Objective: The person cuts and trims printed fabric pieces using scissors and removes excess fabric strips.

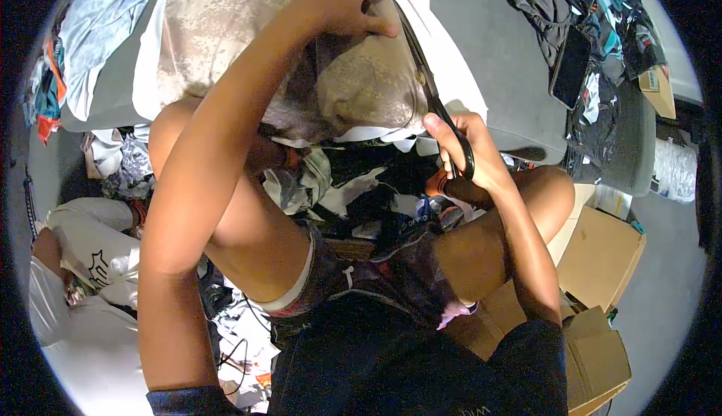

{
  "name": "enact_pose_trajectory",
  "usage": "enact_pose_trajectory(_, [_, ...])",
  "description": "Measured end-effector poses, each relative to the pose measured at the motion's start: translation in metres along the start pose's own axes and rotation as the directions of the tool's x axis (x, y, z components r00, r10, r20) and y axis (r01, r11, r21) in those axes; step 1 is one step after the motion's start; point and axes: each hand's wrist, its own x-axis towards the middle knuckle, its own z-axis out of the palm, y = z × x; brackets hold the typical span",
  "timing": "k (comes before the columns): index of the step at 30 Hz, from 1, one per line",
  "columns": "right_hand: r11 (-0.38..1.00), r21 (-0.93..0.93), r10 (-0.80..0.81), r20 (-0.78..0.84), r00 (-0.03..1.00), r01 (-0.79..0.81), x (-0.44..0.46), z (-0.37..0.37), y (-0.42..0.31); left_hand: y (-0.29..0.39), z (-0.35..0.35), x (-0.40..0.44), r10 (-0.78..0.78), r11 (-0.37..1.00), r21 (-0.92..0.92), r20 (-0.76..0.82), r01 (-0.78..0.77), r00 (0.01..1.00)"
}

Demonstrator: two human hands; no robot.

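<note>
Mottled tan-and-brown printed fabric (218, 17) lay in front of us on the grey padded surface (489, 32), white border (444, 59) showing around it. Couldn't tell if the white was the same sheet or a layer beneath. Black-handled scissors (426, 77) sat along its right side, tips pointing away from us, near where print met white; blade gap too fine to call.

Right hand (474, 141): thumb and fingers wrapped around the handles, presumably so we could steer the blades along that side. Left hand (342, 6): fingers spread over the far part of the print, just beside the blade tips, no pinch visible. Our read: flat palm to pin the fabric against shifting.

Further out: loose fabric scraps (320, 179) between our legs, below the work. Smartphone (570, 66) by the dark clothes (538, 13) to the right, well apart from the blades. Cardboard boxes (602, 250) nearer us, same side.
</note>
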Motion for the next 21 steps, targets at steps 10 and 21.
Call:
enact_pose_trajectory(10, [1.000, -0.011, -0.003, -0.019, 1.000, 0.003, 0.0000, 0.0005, -0.0008, -0.0002, 0.0015, -0.0017, 0.013, 1.000, 0.021, -0.026, -0.012, 1.000])
enact_pose_trajectory(21, [1.000, -0.022, 0.003, -0.020, 1.000, -0.004, -0.0004, -0.0010, -0.0015, 0.0037, -0.0041, -0.0029, -0.016, 1.000, 0.022, 0.003, 0.016, 1.000])
